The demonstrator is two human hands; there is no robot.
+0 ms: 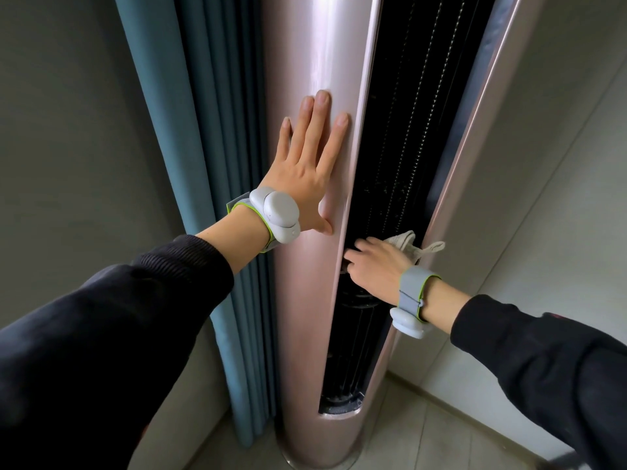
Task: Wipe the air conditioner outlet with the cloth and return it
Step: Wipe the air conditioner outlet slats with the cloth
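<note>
A tall pink column air conditioner [305, 62] stands in the room corner, its long dark outlet [403, 130] open down the front. My left hand [308, 157] lies flat with straight fingers on the pink casing just left of the outlet. My right hand [376, 266] reaches into the lower part of the outlet and holds a beige cloth [405, 240] against its right side. Part of the cloth sticks out past the outlet's right edge. The fingertips of my right hand are hidden inside the dark slot.
A blue curtain [203, 164] hangs close against the unit's left side. Grey walls [559, 164] close in on both sides, and tiled floor [424, 435] shows at the base on the right.
</note>
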